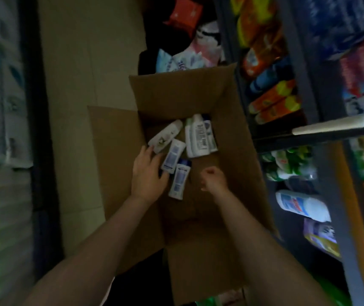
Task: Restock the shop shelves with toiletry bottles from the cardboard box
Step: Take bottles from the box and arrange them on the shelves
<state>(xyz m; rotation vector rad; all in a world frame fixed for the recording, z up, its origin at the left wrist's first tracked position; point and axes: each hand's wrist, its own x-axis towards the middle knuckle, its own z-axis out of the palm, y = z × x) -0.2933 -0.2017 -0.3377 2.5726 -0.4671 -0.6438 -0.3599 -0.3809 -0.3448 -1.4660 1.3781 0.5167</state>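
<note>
Bare forearms (101,235) over cardboard box (238,151), packed shelves (287,102) close right.

Matt cardboard box (231,151), glossy plastic bottles (198,138)

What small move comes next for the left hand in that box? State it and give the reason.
Probably close the left hand around the white bottle with the blue label. Its fingers already lie against that bottle inside the cardboard box, with no full grip visible yet. The right hand hovers curled and holds nothing, so it could take the bottle with the dark blue cap beside it.
</note>
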